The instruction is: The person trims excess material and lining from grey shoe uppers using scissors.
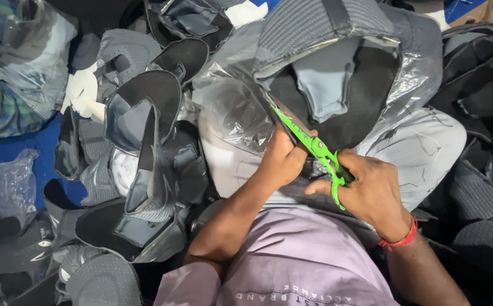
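Note:
My right hand (pixel 371 190) grips green-handled scissors (pixel 314 148), blades pointing up and left toward a grey and black shoe upper (pixel 337 73) partly wrapped in a clear plastic bag (pixel 229 102). My left hand (pixel 280 158) is closed on the lower edge of that wrapped piece, right beside the scissor blades. The blade tips are hidden against the dark fabric. A red thread band circles my right wrist (pixel 400 239). Both forearms rise from my lap, over a lilac shirt (pixel 292 260).
Heaps of grey and black shoe uppers (pixel 144 141) lie at left and at right (pixel 479 113). Another person's checked sleeve (pixel 2 85) shows at far left. Blue floor (pixel 14 150) shows between piles, with a crumpled clear bag (pixel 2 181).

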